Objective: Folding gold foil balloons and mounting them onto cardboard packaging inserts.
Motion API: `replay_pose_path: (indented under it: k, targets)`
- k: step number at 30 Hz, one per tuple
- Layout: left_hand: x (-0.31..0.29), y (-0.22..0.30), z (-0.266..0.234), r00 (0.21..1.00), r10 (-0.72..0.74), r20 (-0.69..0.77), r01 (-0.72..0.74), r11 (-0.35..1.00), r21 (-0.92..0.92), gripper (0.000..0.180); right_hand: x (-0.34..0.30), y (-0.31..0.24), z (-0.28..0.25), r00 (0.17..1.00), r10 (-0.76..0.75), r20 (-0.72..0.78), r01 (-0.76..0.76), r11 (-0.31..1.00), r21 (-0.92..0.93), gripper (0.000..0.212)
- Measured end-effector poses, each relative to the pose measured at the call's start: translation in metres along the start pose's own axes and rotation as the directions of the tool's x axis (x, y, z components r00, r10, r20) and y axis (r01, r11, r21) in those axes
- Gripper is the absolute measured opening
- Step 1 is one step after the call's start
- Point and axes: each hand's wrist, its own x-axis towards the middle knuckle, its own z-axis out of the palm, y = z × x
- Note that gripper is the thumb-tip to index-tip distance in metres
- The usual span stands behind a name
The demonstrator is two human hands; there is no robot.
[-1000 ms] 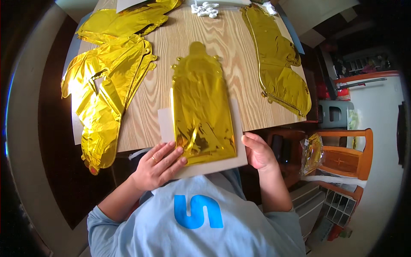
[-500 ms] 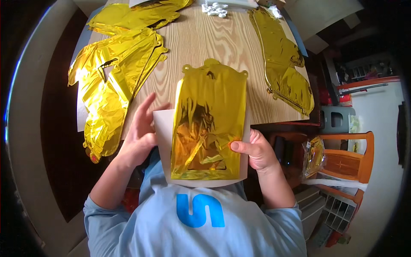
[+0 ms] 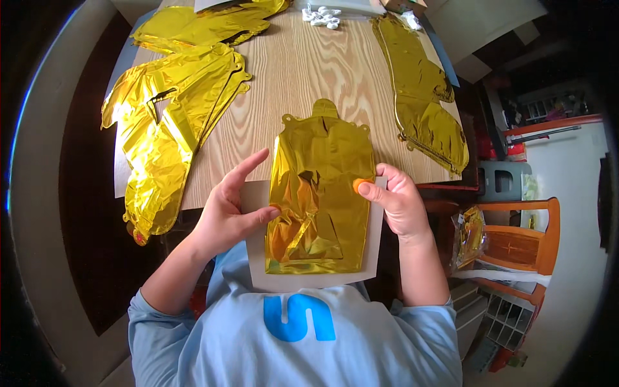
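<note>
A flattened gold foil balloon (image 3: 329,168), with small tabs along its top edge, lies over a white card (image 3: 258,251) in front of my body. Creases and reflections cross its lower left part. My right hand (image 3: 401,201) grips both at the right edge, thumb in front and the other fingers partly hidden behind. My left hand (image 3: 232,206) is at the left edge, its thumb touching the foil. Its index finger stretches up, apart from the thumb; whatever its other fingers do behind the card is hidden.
More flat gold foil balloons (image 3: 161,122) lie on the left of the wooden table (image 3: 309,64), and another foil balloon (image 3: 425,90) on the right. Small white pieces (image 3: 321,17) sit at the far edge. A wooden chair (image 3: 516,242) holding a clear bag (image 3: 471,235) stands at right.
My left hand has moved right and its thumb now touches the foil. My right hand has shifted up the edge. The balloon and card have moved slightly right and tilted.
</note>
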Motion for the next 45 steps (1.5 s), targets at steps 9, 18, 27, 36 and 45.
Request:
replay_pose_path:
  k: [9, 18, 27, 36, 45]
  targets:
    - [0.002, 0.007, 0.001, 0.989, 0.129, 0.073, -0.139, 0.978, 0.156, 0.083, 0.017, -0.004, -0.009, 1.0, 0.023, -0.011, -0.023, 0.998, -0.056, 0.009]
    - [0.0, 0.009, -0.002, 0.99, 0.136, 0.031, -0.139, 0.955, 0.261, 0.055, 0.008, -0.001, 0.009, 0.984, -0.075, -0.161, 0.062, 0.994, -0.087, 0.03]
    - [-0.003, 0.019, -0.001, 1.0, 0.012, -0.022, -0.008, 0.978, 0.207, 0.047, -0.003, -0.004, -0.005, 0.99, -0.14, 0.032, 0.143, 0.929, -0.341, 0.029]
    - [-0.006, 0.035, 0.006, 0.995, -0.051, -0.081, 0.063, 0.987, 0.147, 0.035, -0.005, -0.029, 0.004, 0.983, -0.121, 0.138, 0.18, 0.773, -0.608, 0.028]
    - [-0.01, 0.062, 0.004, 0.958, -0.266, -0.107, 0.287, 0.886, 0.365, 0.023, -0.007, -0.034, 0.001, 0.979, -0.083, 0.185, 0.159, 0.882, -0.444, 0.013]
